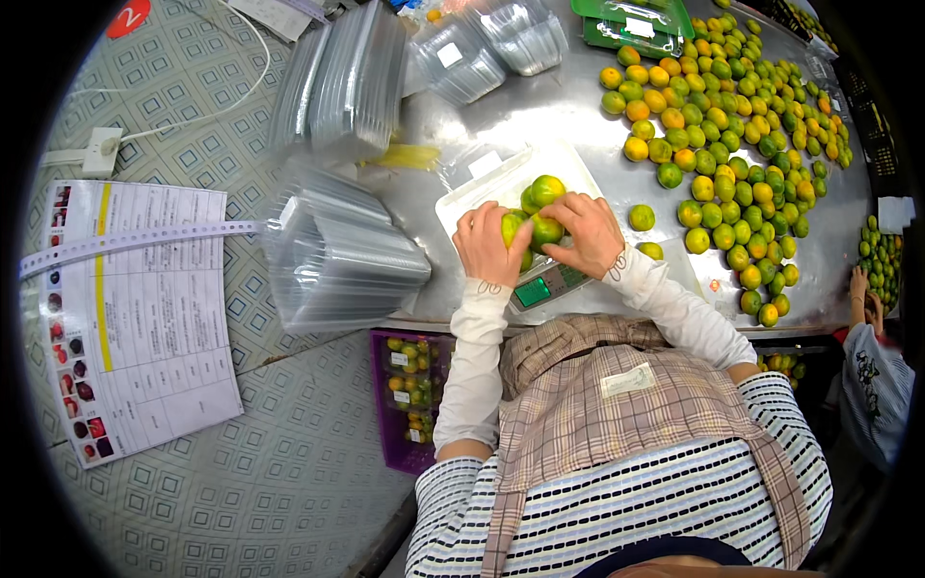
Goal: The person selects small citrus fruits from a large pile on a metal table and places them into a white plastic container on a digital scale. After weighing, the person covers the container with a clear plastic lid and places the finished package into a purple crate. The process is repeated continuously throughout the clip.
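Observation:
Several green-and-orange mandarins (547, 190) are gathered on the white platform of a digital scale (473, 206). My left hand (485, 242) curls around a mandarin (512, 225) on the left side of the group. From the right, my right hand (589, 233) grips another mandarin (547, 230) between thumb and fingers. Below both hands, the scale's green-lit display (532, 291) faces me. Whether a clear tray sits under the fruit is hidden. Two loose mandarins (641, 217) lie on the steel table just right of my right hand.
A large spread of mandarins (723, 159) covers the steel table's right side. Nested clear plastic containers (347, 260) stand left, with more stacks (354, 79) behind. A green basket (632, 32) is at the back. A purple crate (390, 433) holds packed fruit. A co-worker (874, 376) is far right.

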A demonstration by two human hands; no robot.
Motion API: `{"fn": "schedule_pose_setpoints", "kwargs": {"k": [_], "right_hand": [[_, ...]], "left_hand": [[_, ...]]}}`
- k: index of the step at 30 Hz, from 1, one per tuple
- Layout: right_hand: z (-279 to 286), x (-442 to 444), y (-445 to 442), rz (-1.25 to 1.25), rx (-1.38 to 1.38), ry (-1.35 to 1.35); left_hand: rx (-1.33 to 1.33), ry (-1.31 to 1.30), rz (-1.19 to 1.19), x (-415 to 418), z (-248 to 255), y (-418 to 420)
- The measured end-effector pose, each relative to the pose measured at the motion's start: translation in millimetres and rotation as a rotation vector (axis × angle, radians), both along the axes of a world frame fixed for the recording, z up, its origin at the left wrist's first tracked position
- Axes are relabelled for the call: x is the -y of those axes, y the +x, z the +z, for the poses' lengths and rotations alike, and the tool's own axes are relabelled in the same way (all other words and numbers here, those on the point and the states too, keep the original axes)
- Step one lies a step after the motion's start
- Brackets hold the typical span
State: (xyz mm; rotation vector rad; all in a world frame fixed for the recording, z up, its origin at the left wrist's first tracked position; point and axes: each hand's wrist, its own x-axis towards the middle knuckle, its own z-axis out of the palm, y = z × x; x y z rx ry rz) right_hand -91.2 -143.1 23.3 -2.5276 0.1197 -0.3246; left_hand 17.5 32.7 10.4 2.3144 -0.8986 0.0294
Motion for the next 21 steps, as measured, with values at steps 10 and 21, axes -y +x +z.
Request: {"fn": "schedule_pose_setpoints", "kwargs": {"k": [10,21], "right_hand": [[7,22,-12,0.02,0.038,0.037],[-11,2,7,0.156,-0.11,-0.26]], "left_hand": [[-0.077,-0.246,-0.044,5,-5,0],[0.099,-0.098,0.216,-3,-40,4]]}}
